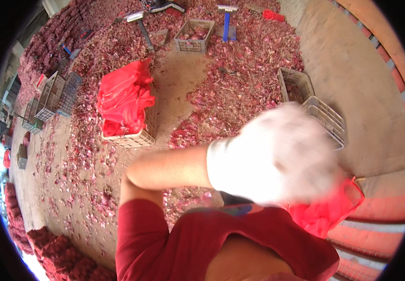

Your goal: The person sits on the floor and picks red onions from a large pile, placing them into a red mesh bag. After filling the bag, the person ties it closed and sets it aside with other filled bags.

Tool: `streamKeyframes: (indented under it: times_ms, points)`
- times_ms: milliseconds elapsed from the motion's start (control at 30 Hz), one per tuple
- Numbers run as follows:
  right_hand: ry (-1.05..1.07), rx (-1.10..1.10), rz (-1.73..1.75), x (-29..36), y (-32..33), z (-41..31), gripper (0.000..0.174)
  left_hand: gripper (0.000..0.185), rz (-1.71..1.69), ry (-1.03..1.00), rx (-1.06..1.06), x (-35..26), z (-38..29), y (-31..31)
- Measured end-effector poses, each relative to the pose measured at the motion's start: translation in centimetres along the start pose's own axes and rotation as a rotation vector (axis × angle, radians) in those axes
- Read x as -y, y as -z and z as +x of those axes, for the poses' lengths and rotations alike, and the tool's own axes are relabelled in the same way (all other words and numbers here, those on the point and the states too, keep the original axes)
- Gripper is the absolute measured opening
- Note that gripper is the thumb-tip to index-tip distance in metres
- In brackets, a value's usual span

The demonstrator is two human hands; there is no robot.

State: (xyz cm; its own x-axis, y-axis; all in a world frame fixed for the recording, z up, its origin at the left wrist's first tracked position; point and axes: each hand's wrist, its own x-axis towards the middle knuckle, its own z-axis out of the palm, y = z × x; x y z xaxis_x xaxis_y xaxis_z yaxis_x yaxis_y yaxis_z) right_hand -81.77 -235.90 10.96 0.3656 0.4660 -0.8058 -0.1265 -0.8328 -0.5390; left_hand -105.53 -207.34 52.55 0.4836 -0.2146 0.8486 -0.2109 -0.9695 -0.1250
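Observation:
My left hand [276,154] wears a white knit glove and is blurred by motion. The bare forearm crosses in front of my chest toward the right. Close below and beyond the glove is a red mesh bag [329,207], its upper edge spread in a loop. Whether the left fingers grip it cannot be made out, since the back of the glove covers them. My right hand is out of view. Across the floor to the left, a heap of red mesh bags [127,95] is piled on a plastic crate [132,139].
Onion skins [223,95] litter the floor. One grey crate [192,45] holds red onions; two more crates [295,82] [325,117] stand at right. Metal-topped stands [226,26] [142,30] rise farther off. Filled onion sacks [60,254] line the lower left, with more stacked at upper left.

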Motion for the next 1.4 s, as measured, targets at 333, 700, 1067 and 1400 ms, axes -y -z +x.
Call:
streamKeyframes:
  times_ms: [333, 700, 1067, 1400]
  points:
    - [-0.07, 0.083, 0.459, 19.0, 9.5, 12.5, 0.019, 0.026, -0.181, -0.203, -0.151, 16.0, 9.6, -6.5]
    - [-0.117, -0.048, 0.47, 39.1, 14.0, 26.2, 0.018, 0.013, 0.029, 1.593, 0.41, 40.3, -16.2, -15.2]
    - [-0.179, -0.218, 0.49, 53.8, 18.2, 36.6, 0.019, 0.014, -0.643, 1.002, 0.305, 68.3, -7.9, -35.3]
    - [-0.113, -0.136, 0.116, 78.9, 28.6, 55.7, 0.02, 0.019, -0.385, 1.455, 0.53, 86.5, -10.8, -43.1]
